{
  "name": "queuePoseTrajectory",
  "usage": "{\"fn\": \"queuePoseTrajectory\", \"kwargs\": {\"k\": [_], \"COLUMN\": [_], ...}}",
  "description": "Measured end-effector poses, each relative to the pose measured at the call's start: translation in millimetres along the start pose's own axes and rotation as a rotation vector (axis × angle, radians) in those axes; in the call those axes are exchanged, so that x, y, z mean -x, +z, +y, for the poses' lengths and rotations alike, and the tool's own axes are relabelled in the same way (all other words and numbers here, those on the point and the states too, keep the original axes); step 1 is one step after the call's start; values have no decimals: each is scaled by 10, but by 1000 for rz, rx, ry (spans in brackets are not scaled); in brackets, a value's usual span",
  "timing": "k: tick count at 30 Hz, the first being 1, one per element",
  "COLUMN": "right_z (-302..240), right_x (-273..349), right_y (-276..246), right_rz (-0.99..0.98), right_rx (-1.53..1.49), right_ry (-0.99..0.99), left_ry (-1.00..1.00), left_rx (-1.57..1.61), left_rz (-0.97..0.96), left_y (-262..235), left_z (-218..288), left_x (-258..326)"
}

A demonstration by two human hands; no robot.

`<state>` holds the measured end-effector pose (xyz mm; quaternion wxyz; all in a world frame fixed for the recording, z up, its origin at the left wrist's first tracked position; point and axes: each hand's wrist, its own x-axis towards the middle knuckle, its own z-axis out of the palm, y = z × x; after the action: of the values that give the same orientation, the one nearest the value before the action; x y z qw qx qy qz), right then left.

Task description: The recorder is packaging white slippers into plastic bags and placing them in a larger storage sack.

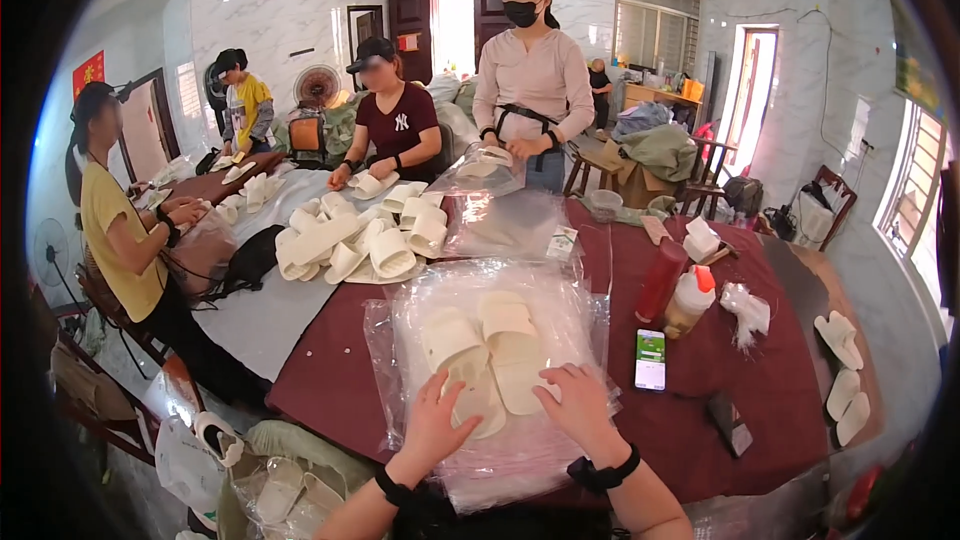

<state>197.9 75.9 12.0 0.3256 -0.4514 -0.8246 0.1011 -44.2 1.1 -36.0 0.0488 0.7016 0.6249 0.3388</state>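
Observation:
A pair of cream slide slippers, the left slipper (pixel 455 340) and the right slipper (pixel 510 325), lies side by side on a thick stack of clear plastic bags (pixel 430 290). Their straps face away from me. My left hand (pixel 435 425) is at the heel end of the left slipper, fingers apart, fingertips at its edge. On the other side my right hand (pixel 580 402) curves beside the right slipper, fingers spread and fingertips near its sole. Neither hand grips anything. Whether the fingertips press on the soles I cannot tell.
A heap of cream slippers (pixel 350 240) lies ahead left on the table. A phone (pixel 650 358), a red thermos (pixel 661 282) and a lidded bottle (pixel 690 302) stand right on the dark red cloth (pixel 590 290). Several co-workers surround the table; one holds a bagged slipper (pixel 485 165).

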Motion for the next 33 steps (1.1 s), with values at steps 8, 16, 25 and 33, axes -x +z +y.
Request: {"fn": "queuePoseTrajectory", "kwargs": {"k": [8,16,25,33], "right_z": [-109,59,467,548], "right_x": [-606,-794,-561,479], "right_y": [992,1263,166,-410], "right_rz": [-208,-165,544,471], "right_rx": [153,-48,-508,-676], "right_ry": [6,84,214,294], "left_ry": [66,-15,-168,166], "left_rx": [-90,-1,-149,-114], "left_rz": [-99,-118,-201,-164], "left_y": [451,402,340,250], "left_z": [-203,-157,1,149], "left_x": [362,437,220,156]}}
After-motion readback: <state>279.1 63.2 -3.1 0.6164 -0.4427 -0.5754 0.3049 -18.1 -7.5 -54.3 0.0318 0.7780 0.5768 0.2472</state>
